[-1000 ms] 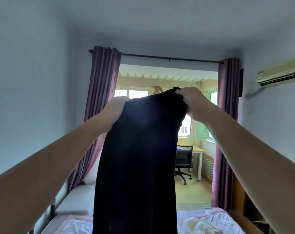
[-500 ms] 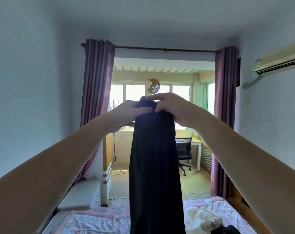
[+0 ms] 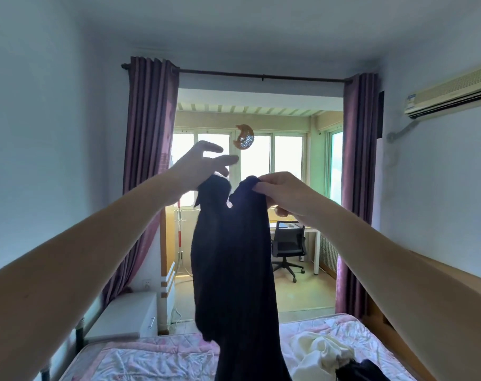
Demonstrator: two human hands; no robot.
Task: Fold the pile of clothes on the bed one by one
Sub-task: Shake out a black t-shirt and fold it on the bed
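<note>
Head view, grip: the right hand [image 3: 284, 192] pinches the top edge of a black garment [image 3: 234, 270], fingers curled over the fabric, arm stretched forward and raised.
Head view, left hand [image 3: 199, 167]: fingers spread wide and straight, holding nothing firmly; the heel of the hand sits just above and against the garment's left top corner, which pokes up beside it.
Garment: hangs long and dark straight down from the grip, a small gap of daylight showing just below and left of the pinching fingers; its lower end falls past the bottom of the frame, in front of the bed [image 3: 151, 358].
Below the grip: pink patterned bedcover, rumpled.
Below and right of the grip: a cream-white garment [image 3: 320, 353] heaped on the bed, and a second dark piece of clothing [image 3: 363, 371] touching it at the frame's lower edge.
Beyond the grip: purple curtains [image 3: 151, 133] drawn to both sides, a black office chair [image 3: 287, 244] at a white desk [image 3: 308, 232], a moon-shaped hanging ornament [image 3: 245, 136] by the windows.
Up and right of the grip: wall air conditioner [image 3: 451, 92].
Below and left: white bedside cabinet [image 3: 126, 314].
</note>
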